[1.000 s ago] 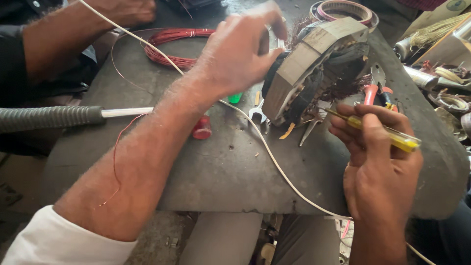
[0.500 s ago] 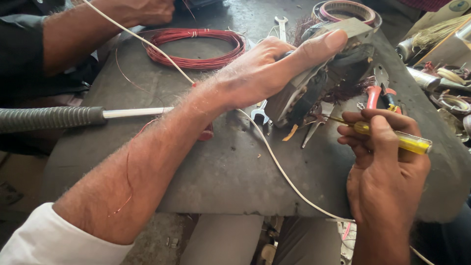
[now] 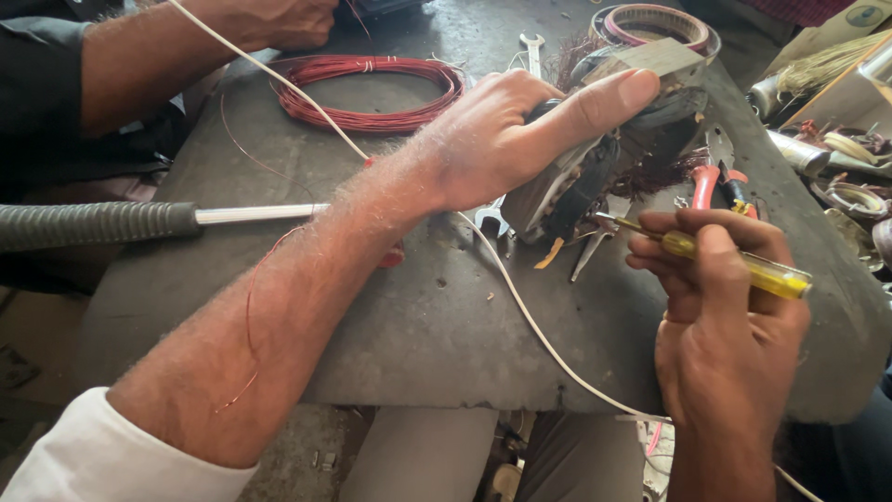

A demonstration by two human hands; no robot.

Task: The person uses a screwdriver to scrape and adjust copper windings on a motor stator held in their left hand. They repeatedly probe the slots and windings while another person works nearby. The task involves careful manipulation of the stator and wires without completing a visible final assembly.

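Since earlier, our left hand [image 3: 502, 139] is regripping the stator [image 3: 595, 158], thumb flat on top; right hand [image 3: 725, 307] is gripping yellow screwdriver [image 3: 734, 265] at windings, work unfinished.

A repair workshop: grimy bench [image 3: 390, 353] strewn with copper wire coil [image 3: 372, 93], spanner [image 3: 532, 51], pliers [image 3: 703, 184].

Wire coil [image 3: 372, 93] behind-left on table [image 3: 418, 335], motor stator [image 3: 595, 167] ctr-right, spanner [image 3: 532, 51] behind, pliers [image 3: 715, 181] right.
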